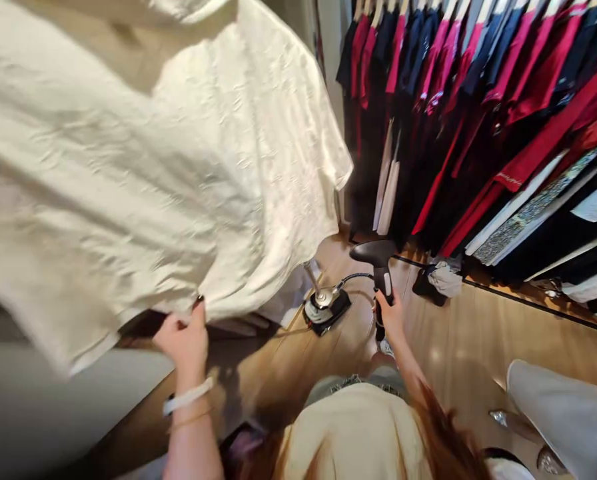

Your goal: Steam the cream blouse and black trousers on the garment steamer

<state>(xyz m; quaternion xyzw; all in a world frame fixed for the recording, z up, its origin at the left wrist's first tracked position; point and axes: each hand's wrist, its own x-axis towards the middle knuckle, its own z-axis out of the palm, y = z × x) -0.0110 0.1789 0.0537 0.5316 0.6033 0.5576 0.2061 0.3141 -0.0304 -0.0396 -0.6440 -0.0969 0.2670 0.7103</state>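
Note:
A cream T-shirt with a raised pattern hangs across the left and upper part of the head view. My left hand pinches its bottom hem, thumb on top, and the cloth is drawn toward me. In my right hand is a black handheld garment steamer, gripped by its handle with the head pointing left, apart from the shirt. A ribbed hose runs from near the steamer to a dark base unit with a metal pole on the floor. The shirt's upper end is out of view.
A rail of red, black and dark blue garments lines the right side. Crumpled white and black cloth lies on the wooden floor below it. At the lower right, another person's shoes show beside pale fabric.

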